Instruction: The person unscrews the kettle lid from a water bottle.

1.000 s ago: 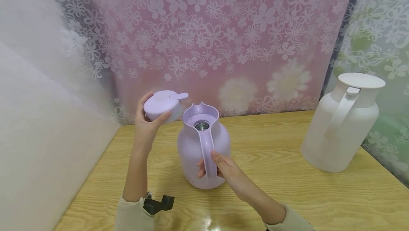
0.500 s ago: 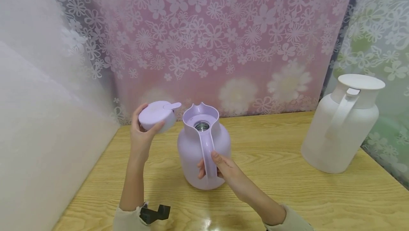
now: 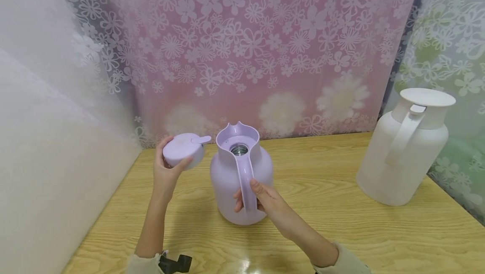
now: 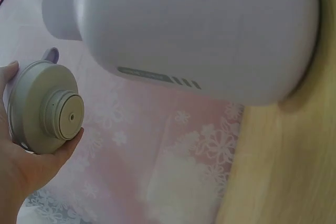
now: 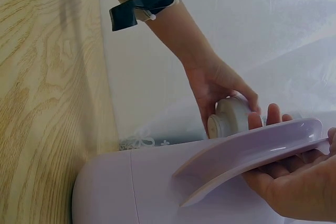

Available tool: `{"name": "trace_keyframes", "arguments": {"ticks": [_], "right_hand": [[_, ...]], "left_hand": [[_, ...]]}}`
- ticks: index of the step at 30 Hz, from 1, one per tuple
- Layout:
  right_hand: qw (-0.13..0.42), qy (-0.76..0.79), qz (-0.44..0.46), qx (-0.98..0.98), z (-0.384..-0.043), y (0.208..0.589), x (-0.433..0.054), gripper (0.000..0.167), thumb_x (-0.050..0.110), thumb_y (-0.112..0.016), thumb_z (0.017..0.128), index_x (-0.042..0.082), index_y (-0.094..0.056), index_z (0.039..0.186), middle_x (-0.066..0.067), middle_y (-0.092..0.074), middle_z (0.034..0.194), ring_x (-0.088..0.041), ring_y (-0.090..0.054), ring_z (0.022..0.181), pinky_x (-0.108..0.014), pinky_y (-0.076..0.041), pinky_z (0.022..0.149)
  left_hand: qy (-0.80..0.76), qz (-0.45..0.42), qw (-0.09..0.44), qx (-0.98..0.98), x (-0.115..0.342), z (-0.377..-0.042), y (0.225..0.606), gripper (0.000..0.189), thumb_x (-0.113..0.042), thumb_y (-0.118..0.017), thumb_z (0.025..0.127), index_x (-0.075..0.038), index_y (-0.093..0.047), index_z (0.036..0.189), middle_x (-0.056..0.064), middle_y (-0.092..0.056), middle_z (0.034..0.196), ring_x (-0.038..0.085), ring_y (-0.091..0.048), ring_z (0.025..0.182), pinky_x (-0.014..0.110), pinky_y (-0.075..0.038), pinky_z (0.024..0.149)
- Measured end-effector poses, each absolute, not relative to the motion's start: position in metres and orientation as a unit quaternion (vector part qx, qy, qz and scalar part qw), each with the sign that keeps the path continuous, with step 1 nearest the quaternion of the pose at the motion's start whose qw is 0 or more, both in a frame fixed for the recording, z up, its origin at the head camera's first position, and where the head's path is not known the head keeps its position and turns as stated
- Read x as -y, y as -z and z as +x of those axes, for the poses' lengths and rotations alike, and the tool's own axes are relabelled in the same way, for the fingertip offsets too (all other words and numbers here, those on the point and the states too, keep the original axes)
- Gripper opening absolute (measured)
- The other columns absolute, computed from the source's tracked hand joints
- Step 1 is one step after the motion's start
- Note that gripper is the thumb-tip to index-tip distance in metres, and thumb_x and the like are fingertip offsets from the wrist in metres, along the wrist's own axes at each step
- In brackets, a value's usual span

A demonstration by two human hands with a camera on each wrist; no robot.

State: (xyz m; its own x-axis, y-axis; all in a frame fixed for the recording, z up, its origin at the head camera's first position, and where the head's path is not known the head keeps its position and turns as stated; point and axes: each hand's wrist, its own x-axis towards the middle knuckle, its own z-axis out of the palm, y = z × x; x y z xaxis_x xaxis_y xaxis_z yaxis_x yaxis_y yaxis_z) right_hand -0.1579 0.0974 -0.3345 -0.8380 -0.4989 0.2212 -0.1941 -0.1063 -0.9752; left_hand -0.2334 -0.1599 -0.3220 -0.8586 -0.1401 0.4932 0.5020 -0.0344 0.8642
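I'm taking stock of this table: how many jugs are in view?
2: the lilac jug, standing open on the table, its handle gripped by the right hand, and the white jug, farther right on the table. No others show.

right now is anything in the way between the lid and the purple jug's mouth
Nothing visible stands between the lid in the left hand and the open mouth of the purple jug, except perhaps its own raised rim. The right hand grips the handle, below the mouth.
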Motion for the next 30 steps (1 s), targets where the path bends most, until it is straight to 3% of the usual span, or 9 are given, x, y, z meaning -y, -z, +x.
{"name": "trace_keyframes", "arguments": {"ticks": [12,19,30], "right_hand": [[0.107,0.697,-0.263,-0.659,-0.158,0.335,-0.097,0.057,0.039,-0.023,0.101,-0.007,-0.056,0.104,-0.015,-0.062,0.087,-0.026,-0.058,0.091,-0.04,-0.04,0.088],[0.109,0.699,-0.258,-0.658,-0.158,0.335,-0.098,0.057,0.039,-0.023,0.101,-0.007,-0.056,0.105,-0.014,-0.063,0.087,-0.026,-0.058,0.091,-0.041,-0.039,0.089],[0.11,0.697,-0.257,-0.66,-0.157,0.334,-0.098,0.056,0.039,-0.023,0.101,-0.006,-0.056,0.105,-0.014,-0.063,0.087,-0.027,-0.058,0.092,-0.04,-0.039,0.088]], "left_hand": [[0.69,-0.097,0.191,0.691,0.173,-0.236,0.347,0.073,0.006,-0.069,0.077,-0.005,-0.029,0.137,0.005,-0.035,0.129,0.019,-0.04,0.112,0.028,-0.038,0.088],[0.687,-0.089,0.174,0.7,0.178,-0.24,0.359,0.074,0.003,-0.071,0.076,-0.014,-0.032,0.136,0.003,-0.035,0.129,0.021,-0.041,0.111,0.027,-0.042,0.084],[0.693,-0.076,0.149,0.701,0.184,-0.245,0.373,0.072,0.004,-0.07,0.077,-0.014,-0.032,0.136,0.004,-0.036,0.129,0.019,-0.04,0.112,0.025,-0.04,0.086]]}}
